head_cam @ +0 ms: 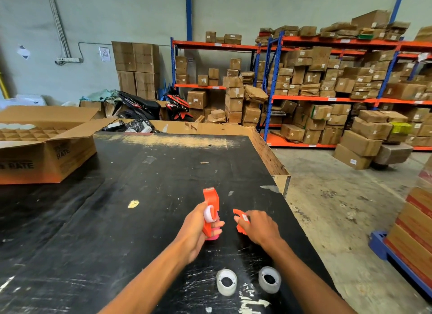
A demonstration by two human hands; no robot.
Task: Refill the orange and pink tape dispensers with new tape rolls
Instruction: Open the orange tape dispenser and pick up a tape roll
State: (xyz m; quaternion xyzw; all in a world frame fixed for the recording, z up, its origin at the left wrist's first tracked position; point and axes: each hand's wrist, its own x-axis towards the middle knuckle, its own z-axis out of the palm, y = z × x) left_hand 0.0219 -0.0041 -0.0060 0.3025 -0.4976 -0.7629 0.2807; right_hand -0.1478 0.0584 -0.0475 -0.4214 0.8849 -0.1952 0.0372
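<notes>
My left hand point(195, 229) grips the orange tape dispenser point(211, 205) upright above the black table point(117, 220); a white spent core point(208, 214) sits in it. A bit of pink point(213, 237), perhaps the pink dispenser, shows under my fingers. My right hand point(259, 227) holds a separate orange dispenser part point(240, 220), just right of the dispenser. Two clear new tape rolls point(226, 281) point(269, 279) lie on the table close to me, between my forearms.
An open cardboard box point(46, 154) with a divider grid sits at the table's left. A cardboard wall point(268, 154) lines the far and right table edges. Shelves point(327, 98) stacked with parcels stand behind, and a blue pallet point(383, 248) with boxes at right.
</notes>
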